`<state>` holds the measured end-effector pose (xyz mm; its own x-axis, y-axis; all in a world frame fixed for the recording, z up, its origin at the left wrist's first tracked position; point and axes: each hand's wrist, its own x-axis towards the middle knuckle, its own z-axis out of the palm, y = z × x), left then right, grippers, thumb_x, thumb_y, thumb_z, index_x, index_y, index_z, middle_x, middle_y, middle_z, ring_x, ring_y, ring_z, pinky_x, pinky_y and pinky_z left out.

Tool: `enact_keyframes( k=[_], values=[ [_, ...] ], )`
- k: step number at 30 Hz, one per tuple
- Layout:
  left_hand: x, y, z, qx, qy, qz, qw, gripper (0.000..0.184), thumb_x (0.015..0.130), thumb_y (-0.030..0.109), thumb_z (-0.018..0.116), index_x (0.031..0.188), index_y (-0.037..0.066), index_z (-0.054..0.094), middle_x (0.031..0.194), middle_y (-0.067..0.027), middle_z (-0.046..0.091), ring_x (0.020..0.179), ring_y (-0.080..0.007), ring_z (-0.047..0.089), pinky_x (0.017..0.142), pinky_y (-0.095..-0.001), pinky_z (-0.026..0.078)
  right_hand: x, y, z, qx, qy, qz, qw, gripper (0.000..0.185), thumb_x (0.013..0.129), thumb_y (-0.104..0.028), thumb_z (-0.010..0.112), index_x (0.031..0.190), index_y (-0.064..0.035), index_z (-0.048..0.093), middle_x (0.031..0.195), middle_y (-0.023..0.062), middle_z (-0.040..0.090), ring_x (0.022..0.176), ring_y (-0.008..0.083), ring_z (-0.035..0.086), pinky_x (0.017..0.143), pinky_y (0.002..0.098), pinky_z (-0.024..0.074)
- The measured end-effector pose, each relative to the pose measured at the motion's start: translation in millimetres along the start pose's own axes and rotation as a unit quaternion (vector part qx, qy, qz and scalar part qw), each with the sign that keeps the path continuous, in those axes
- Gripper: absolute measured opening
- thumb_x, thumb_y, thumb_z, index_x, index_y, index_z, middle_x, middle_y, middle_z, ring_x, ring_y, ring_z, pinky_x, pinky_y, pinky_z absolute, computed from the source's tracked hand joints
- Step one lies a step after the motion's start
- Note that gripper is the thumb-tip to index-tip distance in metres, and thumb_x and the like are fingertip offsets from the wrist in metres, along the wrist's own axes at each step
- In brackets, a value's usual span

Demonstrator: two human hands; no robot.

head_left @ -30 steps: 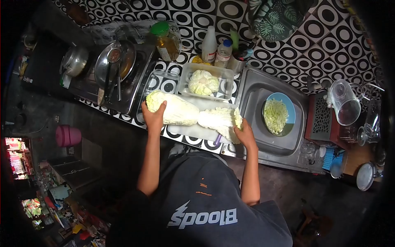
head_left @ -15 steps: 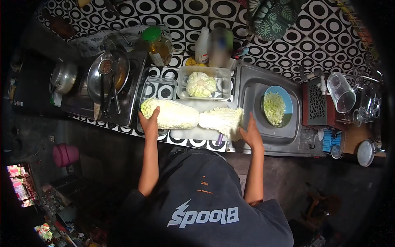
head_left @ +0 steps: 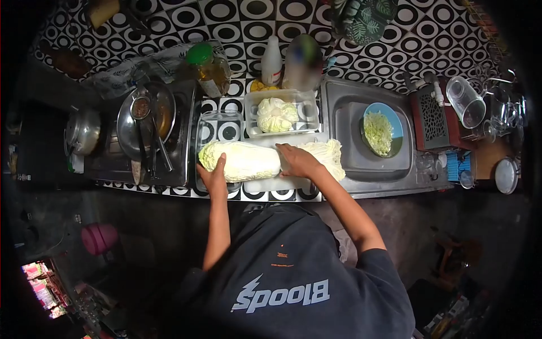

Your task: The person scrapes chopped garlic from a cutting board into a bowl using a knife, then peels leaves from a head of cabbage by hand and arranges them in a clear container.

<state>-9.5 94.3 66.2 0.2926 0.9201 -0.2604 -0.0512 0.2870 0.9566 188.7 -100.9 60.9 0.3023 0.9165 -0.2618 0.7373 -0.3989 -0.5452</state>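
Note:
A pale napa cabbage (head_left: 248, 163) lies lengthwise over the front of the counter, its leafy end to the left. My left hand (head_left: 213, 176) grips that leafy end, thumb on top and the fingers mostly hidden. At the other end, my right hand (head_left: 298, 161) holds the cabbage's base with bent fingers. Loose cabbage leaves (head_left: 328, 155) lie to the right, partly behind my right hand and wrist. Beneath the cabbage and leaves shows a white cutting board (head_left: 261, 185).
Behind the board, a clear plastic container (head_left: 309, 127) holds a cabbage piece. A blue bowl (head_left: 397, 129) of shredded cabbage stands in the sink (head_left: 347, 181). On the left are a stove (head_left: 183, 121) with a wok (head_left: 129, 134) and a pot (head_left: 84, 138). A green-lidded jar (head_left: 213, 76) stands behind.
My right hand has moved left from the loose leaves to the cabbage's base. The cabbage has shifted slightly right in view, with my left hand still on it. The purple handle is no longer visible.

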Motion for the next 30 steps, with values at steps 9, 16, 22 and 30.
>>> enact_keyframes(
  k=[9, 16, 22, 30],
  values=[
    [-16, -3, -5, -0.029, -0.015, -0.019, 0.999, 0.086, 0.084, 0.017, 0.078, 0.147, -0.003, 0.024, 0.142, -0.0172, 0.043, 0.126, -0.0227, 0.048, 0.106, -0.0335, 0.038, 8, -3, 9, -0.012, -0.024, -0.011, 1.000, 0.087, 0.070, -0.031, 0.084, 0.140, -0.0010, 0.040, 0.133, 0.0193, 0.052, 0.113, 0.0382, 0.058, 0.098, 0.0421, 0.0470],
    [-28, -46, -22, -0.148, -0.091, -0.041, 0.984, 0.081, 0.085, 0.006, 0.075, 0.148, 0.004, 0.024, 0.145, -0.0137, 0.039, 0.131, -0.0233, 0.042, 0.110, -0.0360, 0.033, 8, -6, 1, 0.017, -0.047, 0.009, 0.999, 0.087, 0.072, -0.032, 0.083, 0.140, -0.0015, 0.039, 0.138, 0.0198, 0.049, 0.115, 0.0382, 0.057, 0.098, 0.0426, 0.0469],
    [-35, -67, -15, -0.141, -0.068, -0.014, 0.988, 0.098, 0.079, 0.007, 0.080, 0.152, 0.007, 0.015, 0.149, -0.0125, 0.032, 0.135, -0.0248, 0.037, 0.112, -0.0376, 0.031, 15, -1, -14, 0.010, -0.089, -0.019, 0.996, 0.088, 0.072, -0.033, 0.082, 0.143, -0.0052, 0.038, 0.139, 0.0195, 0.049, 0.119, 0.0383, 0.056, 0.100, 0.0424, 0.0458],
    [-44, -81, 4, -0.142, -0.019, -0.011, 0.990, 0.093, 0.080, 0.007, 0.077, 0.151, 0.007, 0.019, 0.149, -0.0117, 0.034, 0.135, -0.0248, 0.038, 0.113, -0.0381, 0.030, 36, 17, -16, -0.052, -0.130, -0.062, 0.988, 0.078, 0.072, -0.029, 0.080, 0.136, -0.0036, 0.043, 0.130, 0.0205, 0.053, 0.115, 0.0370, 0.057, 0.098, 0.0415, 0.0473]
  ],
)
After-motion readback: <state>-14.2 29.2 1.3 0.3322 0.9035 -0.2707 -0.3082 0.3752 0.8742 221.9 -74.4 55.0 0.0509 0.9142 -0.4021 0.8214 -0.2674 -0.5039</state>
